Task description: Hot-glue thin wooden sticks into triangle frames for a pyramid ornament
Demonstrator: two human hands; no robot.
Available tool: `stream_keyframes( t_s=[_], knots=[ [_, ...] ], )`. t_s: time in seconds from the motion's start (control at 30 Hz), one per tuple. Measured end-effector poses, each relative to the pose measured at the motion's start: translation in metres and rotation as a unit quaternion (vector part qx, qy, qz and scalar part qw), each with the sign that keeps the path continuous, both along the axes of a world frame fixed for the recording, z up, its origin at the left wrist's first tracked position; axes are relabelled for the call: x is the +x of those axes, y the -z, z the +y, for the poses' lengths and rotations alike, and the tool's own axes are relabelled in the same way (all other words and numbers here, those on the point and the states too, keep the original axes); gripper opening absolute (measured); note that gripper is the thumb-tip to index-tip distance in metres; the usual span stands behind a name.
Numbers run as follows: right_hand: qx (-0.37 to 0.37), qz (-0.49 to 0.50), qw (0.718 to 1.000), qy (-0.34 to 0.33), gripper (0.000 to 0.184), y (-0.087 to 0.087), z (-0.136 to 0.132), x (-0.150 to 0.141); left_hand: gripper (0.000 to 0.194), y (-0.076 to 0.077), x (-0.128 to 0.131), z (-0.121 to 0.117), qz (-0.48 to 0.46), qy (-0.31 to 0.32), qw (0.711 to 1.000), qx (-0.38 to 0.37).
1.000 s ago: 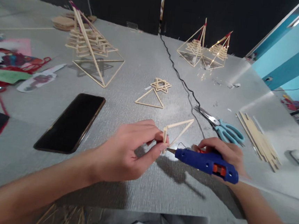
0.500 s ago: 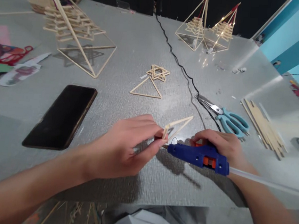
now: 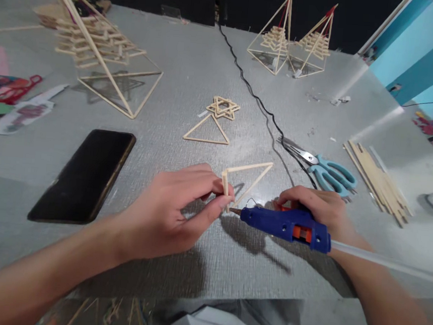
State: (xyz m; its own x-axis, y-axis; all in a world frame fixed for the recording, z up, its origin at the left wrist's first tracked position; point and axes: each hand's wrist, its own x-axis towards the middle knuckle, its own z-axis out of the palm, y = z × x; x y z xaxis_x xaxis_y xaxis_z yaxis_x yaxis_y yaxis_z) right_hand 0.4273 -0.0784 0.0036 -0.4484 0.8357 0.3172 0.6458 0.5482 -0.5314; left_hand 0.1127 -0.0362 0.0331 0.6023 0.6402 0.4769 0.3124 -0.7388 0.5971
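Observation:
My left hand (image 3: 176, 212) pinches one short side of a small triangle of thin wooden sticks (image 3: 251, 178), holding it tilted above the grey table (image 3: 194, 74). My right hand (image 3: 318, 209) grips a blue glue gun (image 3: 286, 227) with an orange trigger. Its nozzle points left and touches the lower corner of the triangle beside my left thumb. A clear glue stick juts out of the gun's back toward the right.
A black phone (image 3: 82, 173) lies at the left. A flat stick triangle (image 3: 207, 131) and a stick star (image 3: 223, 107) lie ahead. Teal scissors (image 3: 327, 174), loose sticks (image 3: 377, 181) and a black cable (image 3: 259, 105) are at the right. Stick pyramids (image 3: 97, 51) (image 3: 288, 40) stand farther back.
The view has shifted downward a little. My left hand turned the stick triangle slightly, and the glue gun's nozzle stayed at its lower corner.

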Motion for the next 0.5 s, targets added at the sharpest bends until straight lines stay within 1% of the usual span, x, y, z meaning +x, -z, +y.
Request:
stream_keyframes(
  t_s=[0.13, 0.3, 0.43, 0.5],
  knots=[
    [0.031, -0.005, 0.999, -0.007, 0.014, 0.0006, 0.0003, -0.0001, 0.02, 0.0002, -0.001, -0.0001, 0.002, -0.016, 1.0, 0.001],
    [0.046, -0.005, 0.999, -0.018, 0.011, 0.0012, 0.0008, -0.0004, 0.018, -0.0009, -0.0032, -0.0005, 0.007, -0.025, 1.0, 0.003],
    [0.092, 0.021, 0.995, -0.011, 0.007, -0.0025, 0.0021, -0.0031, 0.018, -0.0015, -0.0034, -0.0005, 0.013, -0.024, 1.0, 0.007],
    [0.111, 0.029, 0.993, -0.01, 0.008, -0.0052, 0.0026, -0.0056, 0.018, -0.0018, -0.0031, -0.0003, 0.014, -0.024, 1.0, 0.009]
  ],
)
